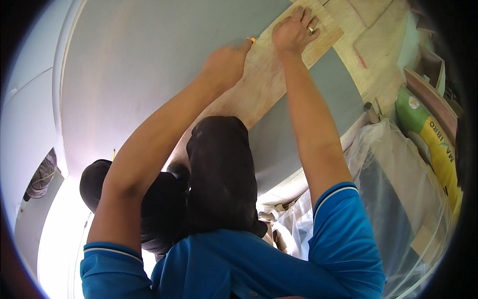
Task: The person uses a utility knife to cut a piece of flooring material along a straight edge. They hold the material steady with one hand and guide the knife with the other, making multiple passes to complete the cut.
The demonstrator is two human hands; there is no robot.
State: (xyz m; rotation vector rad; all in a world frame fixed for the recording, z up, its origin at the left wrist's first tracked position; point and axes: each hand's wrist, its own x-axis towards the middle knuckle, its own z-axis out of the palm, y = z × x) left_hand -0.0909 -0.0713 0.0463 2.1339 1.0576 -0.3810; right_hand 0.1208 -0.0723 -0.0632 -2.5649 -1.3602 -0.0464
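In the head view, an orange tool (253, 40) was gripped by the left hand (225, 66) at the left edge of the wooden board (266, 79). Already laid across the grey sheet (149, 60), it was steadied by the spread right hand (293, 34). Progress along that edge could not be determined.

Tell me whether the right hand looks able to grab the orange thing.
Probably not freely: the left hand grips the orange thing, and the right hand rests on the wooden board.
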